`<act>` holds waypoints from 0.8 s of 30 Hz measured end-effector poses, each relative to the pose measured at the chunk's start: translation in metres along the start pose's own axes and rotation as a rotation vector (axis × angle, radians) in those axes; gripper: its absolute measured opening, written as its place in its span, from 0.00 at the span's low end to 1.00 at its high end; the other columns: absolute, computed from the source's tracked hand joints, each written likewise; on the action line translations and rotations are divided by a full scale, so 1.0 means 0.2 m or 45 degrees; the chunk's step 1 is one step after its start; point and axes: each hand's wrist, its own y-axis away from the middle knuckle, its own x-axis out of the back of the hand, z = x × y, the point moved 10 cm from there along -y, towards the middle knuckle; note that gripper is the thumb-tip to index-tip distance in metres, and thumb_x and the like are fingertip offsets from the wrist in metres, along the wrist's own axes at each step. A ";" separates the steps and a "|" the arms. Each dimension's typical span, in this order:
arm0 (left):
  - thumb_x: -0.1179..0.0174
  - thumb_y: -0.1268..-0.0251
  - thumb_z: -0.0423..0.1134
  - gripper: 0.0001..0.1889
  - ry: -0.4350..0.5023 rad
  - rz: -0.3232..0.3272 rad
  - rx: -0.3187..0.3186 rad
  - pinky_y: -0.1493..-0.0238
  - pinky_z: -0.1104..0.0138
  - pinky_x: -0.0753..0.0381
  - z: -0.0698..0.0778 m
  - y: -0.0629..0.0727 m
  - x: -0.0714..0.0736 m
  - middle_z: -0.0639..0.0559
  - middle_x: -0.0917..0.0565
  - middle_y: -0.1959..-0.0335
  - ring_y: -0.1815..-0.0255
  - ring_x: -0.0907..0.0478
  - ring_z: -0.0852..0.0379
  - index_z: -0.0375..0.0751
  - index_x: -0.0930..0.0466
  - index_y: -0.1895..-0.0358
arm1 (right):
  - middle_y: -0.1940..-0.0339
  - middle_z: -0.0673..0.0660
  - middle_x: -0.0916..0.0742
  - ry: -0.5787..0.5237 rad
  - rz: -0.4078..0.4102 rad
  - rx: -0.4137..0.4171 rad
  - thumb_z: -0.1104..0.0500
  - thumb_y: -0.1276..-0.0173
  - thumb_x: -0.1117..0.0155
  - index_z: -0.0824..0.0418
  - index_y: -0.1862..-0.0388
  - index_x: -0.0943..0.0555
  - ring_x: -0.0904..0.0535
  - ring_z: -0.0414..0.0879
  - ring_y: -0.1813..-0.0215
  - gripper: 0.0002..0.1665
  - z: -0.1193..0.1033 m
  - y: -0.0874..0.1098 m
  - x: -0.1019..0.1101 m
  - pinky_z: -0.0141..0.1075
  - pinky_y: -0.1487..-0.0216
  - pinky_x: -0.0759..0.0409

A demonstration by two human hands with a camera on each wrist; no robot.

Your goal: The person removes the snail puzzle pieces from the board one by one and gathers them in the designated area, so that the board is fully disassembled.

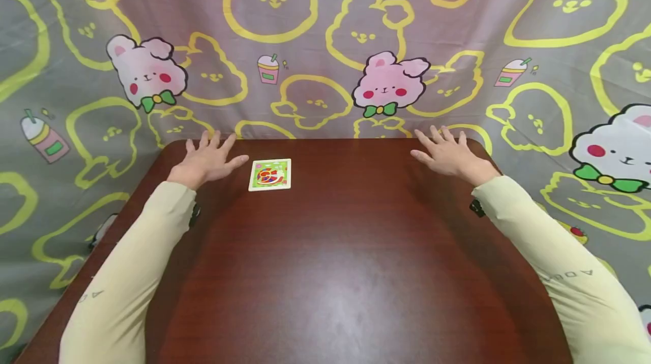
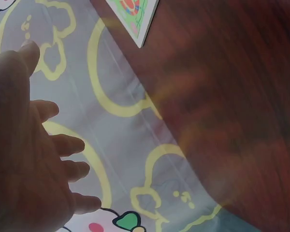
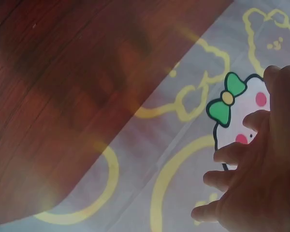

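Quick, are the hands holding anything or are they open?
Left hand: open, holding nothing, near the picture card.
Right hand: open, fingers spread, holding nothing.

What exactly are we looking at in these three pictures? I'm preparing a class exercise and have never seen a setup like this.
These are a person's bare left hand and right hand, reaching forward from pale sleeves. The wide picture comes from a head-worn camera looking forward and down; the two closer ones come from cameras worn on the left and right wrists. In front is a reddish-brown table, with a patterned cloth beyond it. On the table, beside the left hand, lies a flat card with a colourful picture on green. Both hands have their fingers spread, and neither holds anything.
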 end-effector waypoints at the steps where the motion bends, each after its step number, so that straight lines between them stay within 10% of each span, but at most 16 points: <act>1: 0.67 0.33 0.75 0.48 0.007 -0.004 -0.001 0.32 0.27 0.70 0.00 0.00 -0.01 0.27 0.59 0.22 0.22 0.69 0.25 0.45 0.60 0.20 | 0.20 0.72 0.52 0.001 -0.001 0.003 0.25 0.28 0.72 0.49 0.18 0.60 0.62 0.72 0.21 0.49 -0.01 -0.01 -0.01 0.75 0.31 0.69; 24: 0.64 0.30 0.72 0.47 0.144 -0.063 -0.034 0.27 0.32 0.56 0.04 -0.08 -0.22 0.28 0.53 0.22 0.22 0.60 0.28 0.41 0.58 0.20 | 0.18 0.66 0.50 -0.118 -0.087 0.194 0.32 0.24 0.63 0.49 0.18 0.57 0.56 0.67 0.19 0.44 -0.46 -0.10 -0.22 0.69 0.26 0.57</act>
